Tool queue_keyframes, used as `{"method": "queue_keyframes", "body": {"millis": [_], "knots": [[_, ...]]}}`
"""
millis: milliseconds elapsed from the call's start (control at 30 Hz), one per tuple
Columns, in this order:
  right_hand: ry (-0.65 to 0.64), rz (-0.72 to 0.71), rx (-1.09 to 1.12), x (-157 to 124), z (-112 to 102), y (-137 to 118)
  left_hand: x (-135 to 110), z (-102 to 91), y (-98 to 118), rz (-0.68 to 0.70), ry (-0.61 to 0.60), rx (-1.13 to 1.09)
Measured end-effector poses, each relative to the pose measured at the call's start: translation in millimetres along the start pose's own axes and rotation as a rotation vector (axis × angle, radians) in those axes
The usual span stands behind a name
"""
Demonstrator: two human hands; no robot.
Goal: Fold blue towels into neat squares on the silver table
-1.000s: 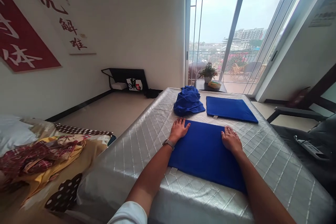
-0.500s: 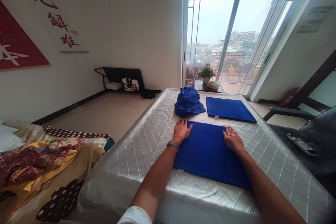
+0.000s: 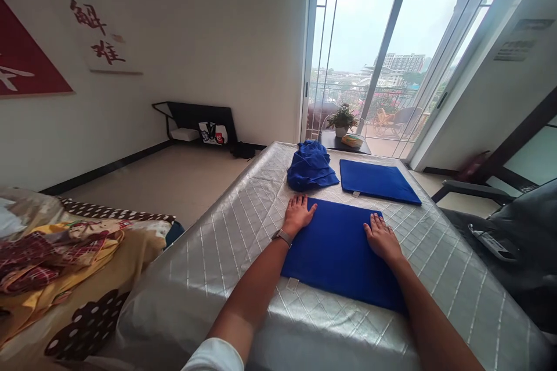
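Observation:
A flat blue fabric rectangle [image 3: 335, 252] with a small white tag at its near left corner lies in front of me. My left hand [image 3: 298, 214] rests open on its far left corner, fingers stretched forward. On the right edge lies my right hand [image 3: 383, 236], also open and flat. Beyond it sit a crumpled blue cloth [image 3: 312, 166] on the left and a second flat blue piece [image 3: 379, 180], with its own white tag, on the right. All three lie on a silver quilted cover [image 3: 226, 249].
Left of the covered surface, rumpled clothes [image 3: 56, 261] lie on patterned bedding. A dark padded chair [image 3: 522, 237] holding a white device [image 3: 491, 243] stands at right. A potted plant [image 3: 343, 119] sits on a small table by the glass door.
My right hand has shifted slightly inward along the right edge of the blue piece. My left hand stays on the far left corner. The camera view has moved a little.

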State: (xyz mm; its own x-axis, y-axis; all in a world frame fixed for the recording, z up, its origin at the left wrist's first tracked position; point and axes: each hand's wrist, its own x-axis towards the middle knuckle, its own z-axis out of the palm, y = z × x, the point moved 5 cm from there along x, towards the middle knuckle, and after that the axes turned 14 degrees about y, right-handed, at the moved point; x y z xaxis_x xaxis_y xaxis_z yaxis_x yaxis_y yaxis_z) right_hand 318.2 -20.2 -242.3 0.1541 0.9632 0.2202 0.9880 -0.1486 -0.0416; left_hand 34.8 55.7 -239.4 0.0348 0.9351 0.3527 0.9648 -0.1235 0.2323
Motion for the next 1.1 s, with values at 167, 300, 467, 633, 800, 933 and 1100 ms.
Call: {"method": "queue_keyframes", "body": {"millis": [167,300,467,633,800,933,1100], "knots": [[0.004,-0.006,0.019,2.5,1.0,2.6,-1.6,-3.9,-0.7,-0.004,-0.008,0.016],[0.026,-0.001,0.037,0.6,-2.1,0.4,-4.0,-22.2,8.4,0.067,0.139,0.041],[0.043,0.005,0.05,-1.2,-4.6,-2.5,-24.4,-32.8,66.1,0.284,0.179,-0.044],[0.043,-0.025,0.044,-2.0,-4.2,-1.7,-55.3,-11.5,153.7,0.51,0.022,-0.154],[0.045,-0.042,0.032,-3.7,-4.0,-0.9,-59.9,5.1,179.4,0.449,-0.07,-0.178],[0.058,-0.023,0.064,-3.0,-5.6,-2.4,-52.6,2.4,148.1,0.383,-0.112,-0.163],[0.06,0.002,0.091,-2.3,-6.2,-2.7,-39.7,-11.8,68.1,0.232,-0.118,-0.06]]}}
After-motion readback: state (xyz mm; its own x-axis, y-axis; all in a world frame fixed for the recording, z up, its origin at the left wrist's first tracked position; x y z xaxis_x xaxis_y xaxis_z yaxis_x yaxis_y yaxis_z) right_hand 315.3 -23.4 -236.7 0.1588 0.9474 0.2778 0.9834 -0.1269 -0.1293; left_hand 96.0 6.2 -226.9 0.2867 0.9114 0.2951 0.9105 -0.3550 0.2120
